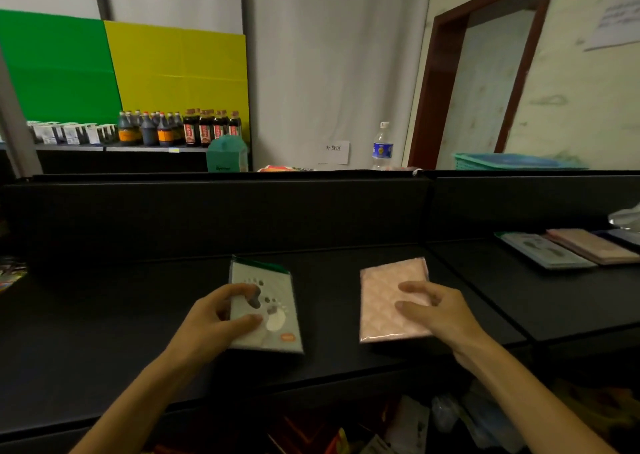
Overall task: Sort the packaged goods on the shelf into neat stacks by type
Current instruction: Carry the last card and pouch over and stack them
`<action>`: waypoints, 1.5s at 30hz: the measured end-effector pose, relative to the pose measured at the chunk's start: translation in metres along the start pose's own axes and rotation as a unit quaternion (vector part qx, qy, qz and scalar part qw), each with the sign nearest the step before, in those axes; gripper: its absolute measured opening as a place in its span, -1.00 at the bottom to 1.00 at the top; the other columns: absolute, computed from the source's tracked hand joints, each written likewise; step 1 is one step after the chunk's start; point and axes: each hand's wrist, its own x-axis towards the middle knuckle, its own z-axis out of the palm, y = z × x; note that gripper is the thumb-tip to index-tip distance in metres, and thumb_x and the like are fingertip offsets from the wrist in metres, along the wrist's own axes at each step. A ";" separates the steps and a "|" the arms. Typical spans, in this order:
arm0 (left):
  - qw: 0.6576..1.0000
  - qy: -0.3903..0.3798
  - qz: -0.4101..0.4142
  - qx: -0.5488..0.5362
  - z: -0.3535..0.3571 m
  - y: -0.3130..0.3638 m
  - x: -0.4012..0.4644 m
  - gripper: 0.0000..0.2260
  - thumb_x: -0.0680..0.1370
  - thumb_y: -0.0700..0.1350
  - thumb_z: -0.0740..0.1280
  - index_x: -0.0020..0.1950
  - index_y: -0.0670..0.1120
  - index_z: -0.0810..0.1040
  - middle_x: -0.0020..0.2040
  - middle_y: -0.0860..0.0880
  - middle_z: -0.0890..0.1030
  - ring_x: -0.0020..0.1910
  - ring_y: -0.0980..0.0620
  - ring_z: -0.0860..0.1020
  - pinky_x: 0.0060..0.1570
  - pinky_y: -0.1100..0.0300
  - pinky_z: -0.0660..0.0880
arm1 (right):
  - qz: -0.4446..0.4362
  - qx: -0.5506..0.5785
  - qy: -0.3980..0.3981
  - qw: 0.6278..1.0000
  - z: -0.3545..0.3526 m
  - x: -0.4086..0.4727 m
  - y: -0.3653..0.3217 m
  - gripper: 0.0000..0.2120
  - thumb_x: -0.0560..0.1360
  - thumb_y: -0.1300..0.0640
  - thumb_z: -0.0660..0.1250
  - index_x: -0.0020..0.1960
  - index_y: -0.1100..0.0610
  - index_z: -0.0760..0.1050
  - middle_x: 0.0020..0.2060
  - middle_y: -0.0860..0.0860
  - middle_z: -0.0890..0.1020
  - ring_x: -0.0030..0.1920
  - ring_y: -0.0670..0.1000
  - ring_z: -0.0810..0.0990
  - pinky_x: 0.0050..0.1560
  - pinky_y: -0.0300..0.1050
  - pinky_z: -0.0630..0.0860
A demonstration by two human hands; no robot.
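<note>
On the black shelf (138, 315) lie two flat packets. A grey-green packet (273, 301) with footprint marks and a green top strip lies left of centre; my left hand (214, 322) grips its left edge, thumb on top and fingers curled over it. To the right lies a pink packet (384, 294) in clear wrap. My right hand (436, 311) rests on its right half with fingers loosely curved on top. Whether the right hand's fingers curl under the edge is hidden.
Further right on the neighbouring shelf section lie a grey-green stack (543, 252), a pink stack (592, 245) and a blue one at the frame edge. A black back panel (225, 211) rises behind. Mixed goods (398, 429) fill the lower shelf. Bottles (180, 128) line a far rack.
</note>
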 end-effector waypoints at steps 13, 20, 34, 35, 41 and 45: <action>0.995 -0.086 0.048 0.011 0.213 0.064 0.046 -0.58 0.42 -0.18 0.44 0.19 0.15 0.46 0.14 -0.02 0.53 -0.06 0.01 0.64 -0.25 0.24 0.59 | -0.032 0.019 0.079 0.996 -0.214 0.001 0.052 -0.66 0.37 0.24 0.50 0.11 0.00 0.58 -0.02 -0.19 0.53 -0.11 -0.21 0.51 -0.36 -0.46 0.45; 0.992 -0.115 0.054 -0.017 0.330 0.081 0.064 -0.58 0.43 -0.21 0.44 0.22 0.10 0.47 0.12 -0.02 0.52 -0.05 -0.03 0.63 -0.25 0.24 0.59 | -0.029 0.018 0.112 0.993 -0.333 -0.005 0.089 -0.65 0.36 0.28 0.49 0.11 0.05 0.59 -0.03 -0.18 0.55 -0.16 -0.24 0.54 -0.37 -0.46 0.46; 0.990 -0.115 0.076 -0.019 0.453 0.107 0.129 -0.63 0.43 -0.17 0.46 0.17 0.13 0.51 0.09 -0.02 0.57 -0.10 0.02 0.64 -0.32 0.30 0.56 | -0.015 0.022 0.135 0.991 -0.430 0.040 0.127 -0.68 0.35 0.30 0.49 0.06 0.07 0.62 -0.05 -0.17 0.59 -0.19 -0.26 0.61 -0.29 -0.37 0.52; 0.991 -0.111 0.075 -0.024 0.460 0.108 0.137 -0.62 0.43 -0.17 0.46 0.18 0.12 0.50 0.10 -0.03 0.57 -0.09 0.02 0.64 -0.32 0.31 0.56 | -0.013 0.018 0.132 0.991 -0.434 0.048 0.127 -0.70 0.35 0.30 0.49 0.04 0.06 0.62 -0.05 -0.17 0.59 -0.20 -0.27 0.62 -0.31 -0.39 0.51; 0.993 -0.082 0.068 -0.052 0.507 0.125 0.189 -0.61 0.44 -0.19 0.45 0.19 0.10 0.48 0.02 0.07 0.54 -0.07 0.07 0.60 -0.37 0.35 0.55 | -0.016 -0.018 0.144 0.989 -0.472 0.111 0.123 -0.76 0.35 0.28 0.50 -0.03 0.04 0.65 -0.08 -0.19 0.58 -0.14 -0.25 0.57 -0.30 -0.43 0.48; 0.994 -0.081 0.052 -0.050 0.533 0.136 0.223 -0.59 0.44 -0.16 0.45 0.22 0.12 0.47 0.12 0.01 0.50 -0.03 0.03 0.59 -0.33 0.29 0.57 | -0.032 -0.035 0.146 0.988 -0.492 0.147 0.124 -0.75 0.36 0.28 0.49 0.01 0.07 0.64 -0.06 -0.19 0.59 -0.13 -0.24 0.59 -0.30 -0.46 0.48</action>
